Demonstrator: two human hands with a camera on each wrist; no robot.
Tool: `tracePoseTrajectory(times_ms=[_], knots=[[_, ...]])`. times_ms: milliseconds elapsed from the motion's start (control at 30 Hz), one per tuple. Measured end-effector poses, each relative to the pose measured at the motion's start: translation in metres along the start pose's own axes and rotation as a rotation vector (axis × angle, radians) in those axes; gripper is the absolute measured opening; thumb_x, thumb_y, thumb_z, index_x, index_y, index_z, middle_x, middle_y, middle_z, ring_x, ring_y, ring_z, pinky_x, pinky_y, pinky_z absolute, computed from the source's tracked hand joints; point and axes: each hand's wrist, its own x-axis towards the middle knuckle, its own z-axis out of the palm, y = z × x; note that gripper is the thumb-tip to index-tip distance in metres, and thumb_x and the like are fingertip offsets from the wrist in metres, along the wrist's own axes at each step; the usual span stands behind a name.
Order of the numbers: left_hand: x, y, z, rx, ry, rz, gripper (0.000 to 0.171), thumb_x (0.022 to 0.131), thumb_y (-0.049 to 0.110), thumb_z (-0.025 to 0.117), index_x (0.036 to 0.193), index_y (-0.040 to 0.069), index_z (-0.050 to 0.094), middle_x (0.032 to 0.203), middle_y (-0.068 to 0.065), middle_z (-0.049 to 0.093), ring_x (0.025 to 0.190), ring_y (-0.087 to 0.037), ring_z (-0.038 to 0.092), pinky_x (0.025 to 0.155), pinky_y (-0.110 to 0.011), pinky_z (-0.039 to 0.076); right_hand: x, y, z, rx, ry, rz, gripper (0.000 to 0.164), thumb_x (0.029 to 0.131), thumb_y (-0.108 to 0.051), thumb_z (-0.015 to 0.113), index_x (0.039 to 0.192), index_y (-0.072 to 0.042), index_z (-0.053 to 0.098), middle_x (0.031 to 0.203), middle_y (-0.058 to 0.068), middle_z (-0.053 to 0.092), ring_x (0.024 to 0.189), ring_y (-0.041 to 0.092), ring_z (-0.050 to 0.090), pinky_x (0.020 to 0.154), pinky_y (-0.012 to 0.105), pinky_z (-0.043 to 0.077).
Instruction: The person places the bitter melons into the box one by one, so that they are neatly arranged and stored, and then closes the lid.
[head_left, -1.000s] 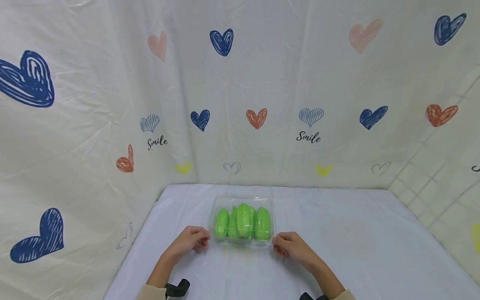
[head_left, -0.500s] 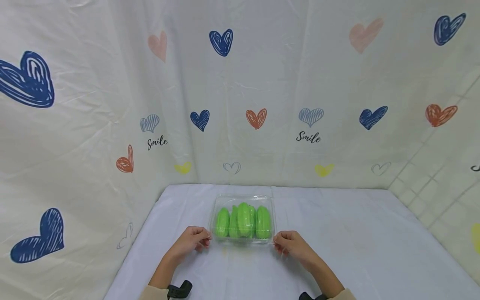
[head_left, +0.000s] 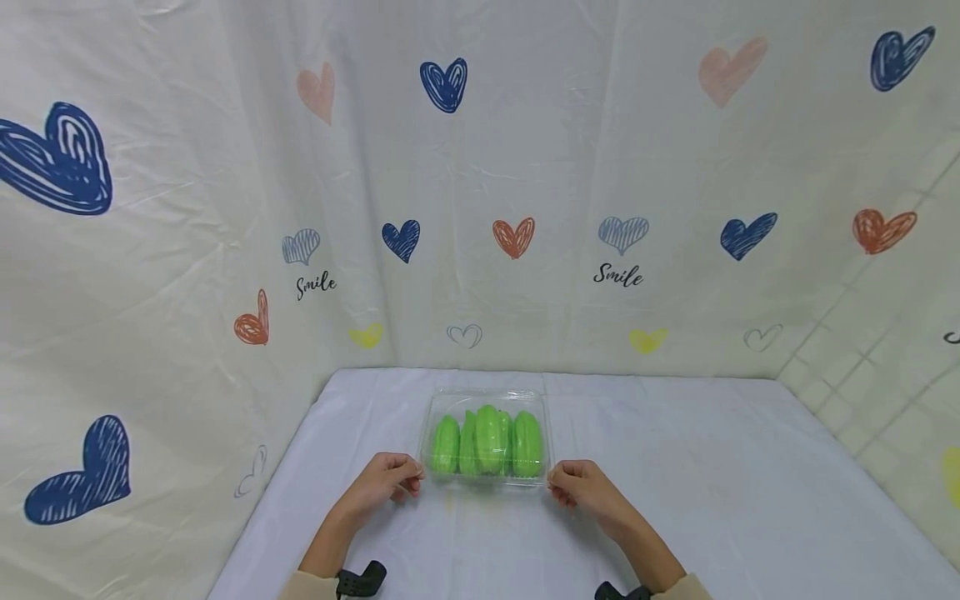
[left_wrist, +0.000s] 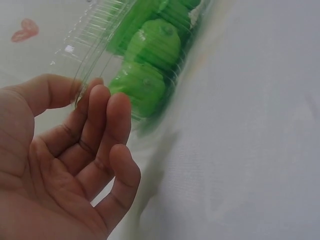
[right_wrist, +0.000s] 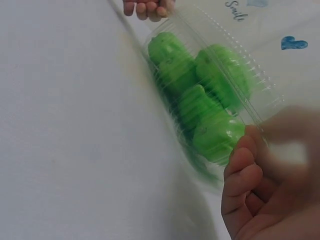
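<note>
A clear plastic lidded box (head_left: 487, 400) stands on the white-covered table, its lid lying over the base. Inside lie several bright green, ribbed, cucumber-like vegetables (head_left: 491, 442), some on top of others. My left hand (head_left: 386, 479) pinches the rim at the box's front left corner between thumb and index finger; in the left wrist view its other fingers (left_wrist: 120, 115) curl loosely below the rim. At the front right corner, my right hand (head_left: 585, 490) pinches the rim the same way. The right wrist view shows the ridged box wall (right_wrist: 235, 55) beside the right thumb.
White cloth (head_left: 675, 467) covers the table around the box. Behind and at both sides hangs a pale curtain (head_left: 555, 150) printed with hearts and the word "Smile". A black strap device (head_left: 362, 579) sits on the left wrist.
Both hands keep their pinch on the box corners. The box front and right hand have risen very slightly, and the vegetables have shifted a little to the right.
</note>
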Motion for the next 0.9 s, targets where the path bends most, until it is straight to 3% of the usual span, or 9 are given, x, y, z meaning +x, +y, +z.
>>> tracePoseTrajectory(times_ms=[433, 733, 900], knots=[[0.002, 0.002, 0.000, 0.022, 0.031, -0.011, 0.034, 0.102, 0.022, 0.057, 0.098, -0.009, 0.070, 0.075, 0.001, 0.068, 0.073, -0.014, 0.063, 0.064, -0.031, 0.050, 0.002, 0.001, -0.002, -0.002, -0.003, 0.025, 0.034, 0.101, -0.023, 0.056, 0.095, 0.009, 0.066, 0.078, 0.000, 0.063, 0.073, 0.013, 0.055, 0.064, 0.026, 0.049], [-0.005, 0.003, -0.006, 0.031, -0.038, -0.008, 0.041, 0.103, 0.032, 0.059, 0.109, -0.007, 0.070, 0.080, 0.000, 0.067, 0.074, -0.015, 0.064, 0.063, -0.030, 0.051, -0.003, 0.001, -0.015, -0.090, 0.063, 0.029, 0.036, 0.102, -0.027, 0.057, 0.114, 0.006, 0.066, 0.093, 0.012, 0.068, 0.080, 0.021, 0.063, 0.067, 0.034, 0.054], [-0.007, 0.009, -0.017, 0.124, -0.017, 0.004, 0.041, 0.102, 0.037, 0.061, 0.113, -0.001, 0.070, 0.084, -0.004, 0.069, 0.075, -0.019, 0.070, 0.064, -0.034, 0.054, -0.006, 0.001, -0.032, -0.193, 0.085, -0.028, 0.036, 0.104, -0.028, 0.057, 0.118, 0.005, 0.063, 0.097, 0.015, 0.069, 0.081, 0.022, 0.063, 0.067, 0.033, 0.053]])
